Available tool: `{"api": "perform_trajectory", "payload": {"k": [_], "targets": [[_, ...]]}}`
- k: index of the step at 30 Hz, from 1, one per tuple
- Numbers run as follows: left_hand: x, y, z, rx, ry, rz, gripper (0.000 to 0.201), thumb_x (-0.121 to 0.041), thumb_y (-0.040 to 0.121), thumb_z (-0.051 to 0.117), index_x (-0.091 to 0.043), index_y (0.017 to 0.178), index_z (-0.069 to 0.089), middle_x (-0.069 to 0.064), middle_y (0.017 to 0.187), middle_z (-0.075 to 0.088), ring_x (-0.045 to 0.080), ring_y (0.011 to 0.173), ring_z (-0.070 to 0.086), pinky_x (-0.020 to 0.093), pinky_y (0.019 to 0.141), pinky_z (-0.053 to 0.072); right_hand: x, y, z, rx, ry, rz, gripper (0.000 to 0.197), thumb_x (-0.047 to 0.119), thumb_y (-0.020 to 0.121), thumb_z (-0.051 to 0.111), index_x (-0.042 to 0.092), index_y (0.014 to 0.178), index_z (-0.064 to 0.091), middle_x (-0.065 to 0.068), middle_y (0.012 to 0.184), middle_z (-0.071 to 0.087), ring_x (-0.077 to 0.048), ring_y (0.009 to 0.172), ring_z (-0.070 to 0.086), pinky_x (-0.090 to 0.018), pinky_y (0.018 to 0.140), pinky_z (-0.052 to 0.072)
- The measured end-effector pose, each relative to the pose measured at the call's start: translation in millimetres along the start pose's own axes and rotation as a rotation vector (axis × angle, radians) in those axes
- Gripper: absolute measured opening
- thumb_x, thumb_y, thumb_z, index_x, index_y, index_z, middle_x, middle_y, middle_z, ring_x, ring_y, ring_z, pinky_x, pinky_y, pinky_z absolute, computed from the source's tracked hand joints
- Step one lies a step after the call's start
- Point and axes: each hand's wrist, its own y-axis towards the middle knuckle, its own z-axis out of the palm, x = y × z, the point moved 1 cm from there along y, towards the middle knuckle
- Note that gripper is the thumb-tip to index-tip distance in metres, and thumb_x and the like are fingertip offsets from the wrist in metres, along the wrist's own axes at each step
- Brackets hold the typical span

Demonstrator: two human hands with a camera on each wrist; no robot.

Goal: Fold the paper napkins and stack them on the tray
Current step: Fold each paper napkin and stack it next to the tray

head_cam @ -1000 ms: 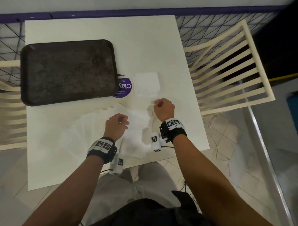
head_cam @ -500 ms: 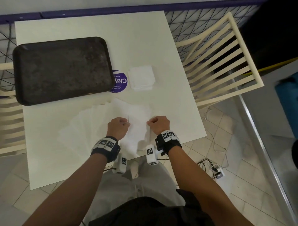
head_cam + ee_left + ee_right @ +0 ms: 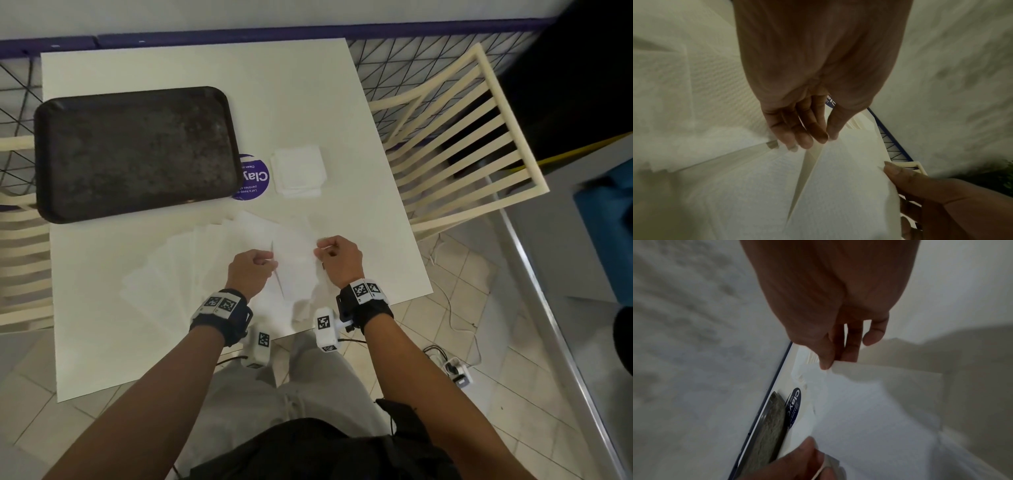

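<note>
A white paper napkin [image 3: 295, 265] is held just above the table between both hands. My left hand [image 3: 252, 269] pinches its left edge between thumb and fingers [image 3: 819, 134]. My right hand [image 3: 337, 257] pinches the right edge with thumb and fingertips [image 3: 826, 365]. Under it several unfolded napkins [image 3: 178, 274] lie fanned out on the white table. A small stack of folded napkins [image 3: 298, 174] sits beyond the hands. The dark tray [image 3: 133, 150] lies at the far left with nothing on it.
A round purple sticker [image 3: 255, 178] shows between the tray and the folded stack. Cream slatted chairs stand at the right [image 3: 459, 144] and the left [image 3: 17, 240] of the table. The table's near edge [image 3: 342, 322] runs just behind my wrists.
My right hand came back from near the folded stack toward me. Both hands now pinch the top napkin by its side edges and have raised it off the fan.
</note>
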Motion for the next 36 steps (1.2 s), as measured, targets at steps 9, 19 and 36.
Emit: {"api": "perform_trajectory", "payload": {"k": [9,19,36], "targets": [[-17,-3,-5,0.045,-0.270,-0.012,0.052,-0.047,0.098,0.062,-0.023,0.143,0.054,0.007,0.129,0.065,0.026,0.110,0.067,0.040,0.089,0.059,23,-7,-7,0.080,0.158,-0.200,0.025,0.006,0.091,0.067,0.021,0.111,0.070,0.004,0.064,0.065,-0.009,0.061,0.060,-0.014,0.068,0.048],[-27,-9,-15,0.059,-0.376,0.169,0.032,-0.012,0.088,0.079,-0.024,0.117,0.076,-0.008,0.074,0.065,0.019,0.086,0.066,0.041,0.087,0.057,24,-4,-1,0.084,0.213,-0.212,0.021,0.012,0.089,0.072,0.024,0.106,0.076,0.005,0.071,0.066,-0.014,0.064,0.060,-0.034,0.077,0.054],[-42,-7,-24,-0.179,0.146,0.481,0.012,-0.030,0.098,0.068,-0.025,0.103,0.078,-0.012,0.100,0.070,0.004,0.089,0.061,0.005,0.076,0.040,50,-8,-4,0.029,-0.013,-0.321,0.007,0.025,0.086,0.078,0.027,0.093,0.078,0.002,0.095,0.061,-0.003,0.072,0.054,-0.006,0.071,0.041]]}}
